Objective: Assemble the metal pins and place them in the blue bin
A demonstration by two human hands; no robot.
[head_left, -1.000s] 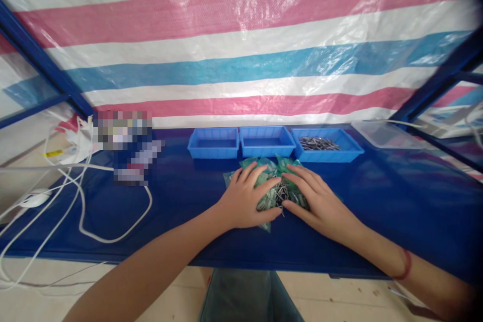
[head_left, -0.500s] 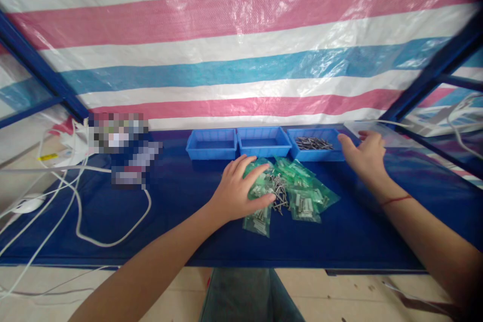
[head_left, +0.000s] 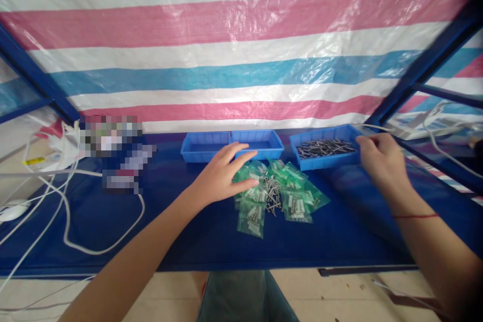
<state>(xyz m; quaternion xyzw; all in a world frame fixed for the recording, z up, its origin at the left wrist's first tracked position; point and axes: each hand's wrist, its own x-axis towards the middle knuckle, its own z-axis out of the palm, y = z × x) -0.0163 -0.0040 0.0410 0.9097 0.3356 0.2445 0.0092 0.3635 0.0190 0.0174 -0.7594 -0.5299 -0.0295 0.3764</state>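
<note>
My left hand (head_left: 222, 173) is open, its fingers spread flat over the left side of a heap of small green plastic bags (head_left: 298, 201) that hold metal screws. Loose screws (head_left: 272, 193) lie in the middle of the heap. My right hand (head_left: 379, 161) is out to the right, fingers curled on the right end of a blue tray (head_left: 324, 162) filled with metal screws. This tray sits slightly askew, with a gap between it and two empty blue trays (head_left: 206, 153) (head_left: 264, 151) that stand side by side behind my left hand.
Everything rests on a blue table (head_left: 188, 231) backed by a striped pink, white and blue tarp (head_left: 241, 60). White cables (head_left: 75, 241) loop across the left side near blurred items (head_left: 113, 136). Blue frame bars (head_left: 415, 80) and more white cables rise at the right.
My right hand left the bag heap, reached right and took hold of the screw tray's end; the tray has shifted right, away from the middle tray. My left hand stayed on the bags.
</note>
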